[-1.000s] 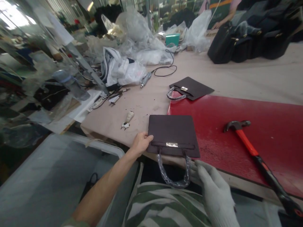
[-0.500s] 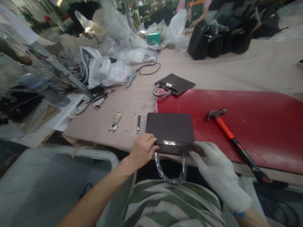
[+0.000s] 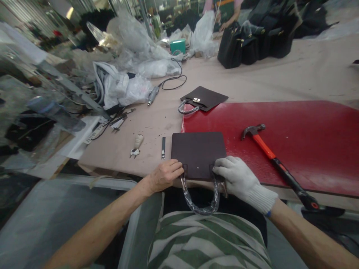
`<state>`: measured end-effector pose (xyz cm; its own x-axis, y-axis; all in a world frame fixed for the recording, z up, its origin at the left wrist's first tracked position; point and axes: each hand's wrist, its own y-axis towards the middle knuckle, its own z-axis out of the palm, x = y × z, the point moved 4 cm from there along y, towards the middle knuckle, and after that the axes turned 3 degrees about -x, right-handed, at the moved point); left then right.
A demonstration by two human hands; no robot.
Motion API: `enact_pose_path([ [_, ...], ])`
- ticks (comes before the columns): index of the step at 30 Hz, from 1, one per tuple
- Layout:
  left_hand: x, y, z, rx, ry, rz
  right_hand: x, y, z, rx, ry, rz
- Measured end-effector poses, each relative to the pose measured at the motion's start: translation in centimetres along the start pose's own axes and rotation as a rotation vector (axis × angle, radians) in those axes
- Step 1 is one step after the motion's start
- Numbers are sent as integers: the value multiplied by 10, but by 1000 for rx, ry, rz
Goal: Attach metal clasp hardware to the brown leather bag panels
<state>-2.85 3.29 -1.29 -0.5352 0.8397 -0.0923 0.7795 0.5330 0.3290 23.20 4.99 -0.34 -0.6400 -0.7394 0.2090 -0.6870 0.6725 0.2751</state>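
Fingers of my left hand (image 3: 166, 175) and gloved right hand (image 3: 235, 176) grip the dark bag (image 3: 198, 147) at either side (its handle (image 3: 202, 209) hangs toward me); its flat body lies between and beyond them, a second bag (image 3: 209, 98) farther off.

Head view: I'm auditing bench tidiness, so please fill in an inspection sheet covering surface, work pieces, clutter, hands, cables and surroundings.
Surface: tan-covered table, with a red board at right.
Work pieces: near dark panel at the front edge, its plastic-wrapped handle overhanging; far dark panel overlapping the board's corner.
Clutter: hammer on the board, grip end past the edge; cutters, small blade-like tool, plastic bags.
Hands: bare left hand and gloved right hand at the near panel's lower corners; grip partly hidden.
Cables: black cord curling beside the grey handheld tool.
Surroundings: black bags, another person's arm, grey bin.
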Motion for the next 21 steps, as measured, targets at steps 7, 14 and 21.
enact_pose_path([
  [7, 4, -30, 9, -219, -237, -104, -4, -18, 0, -271, 213, 98],
  [14, 2, -27, 23, -464, -359, -846, 10, -20, 1, -222, 216, 298],
  [21, -29, 13, 45, -448, -467, -1009, 1, -7, 8, -129, -26, 379],
])
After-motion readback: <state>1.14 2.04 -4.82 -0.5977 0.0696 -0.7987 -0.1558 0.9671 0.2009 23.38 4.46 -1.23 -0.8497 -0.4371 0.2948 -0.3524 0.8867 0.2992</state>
